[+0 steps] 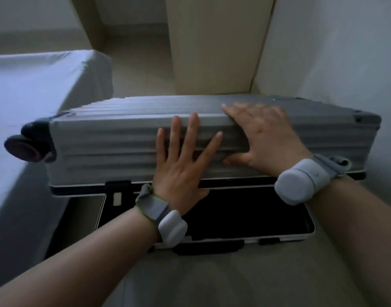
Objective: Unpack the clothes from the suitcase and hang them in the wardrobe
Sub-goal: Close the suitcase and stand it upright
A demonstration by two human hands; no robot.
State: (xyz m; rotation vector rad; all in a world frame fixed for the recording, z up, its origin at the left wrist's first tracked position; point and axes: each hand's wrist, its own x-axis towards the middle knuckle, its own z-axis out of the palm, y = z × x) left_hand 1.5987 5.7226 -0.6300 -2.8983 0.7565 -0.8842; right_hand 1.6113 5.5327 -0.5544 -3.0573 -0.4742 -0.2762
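A grey ribbed hard-shell suitcase lies on the floor with its lid (115,147) raised partway over the dark bottom half (245,213). My left hand (181,165) lies flat on the lid's ribbed face, fingers straight and spread. My right hand (263,138) rests over the lid's upper edge, fingers extended, thumb low on the face. The inside of the bottom half looks dark; no clothes can be made out. A pale wooden wardrobe panel (214,45) stands just behind the suitcase.
A bed with a pale blue-white sheet (28,107) runs along the left, close to the suitcase's black wheels (27,147). A white wall (345,63) closes the right side. Beige floor (137,69) shows between bed and wardrobe.
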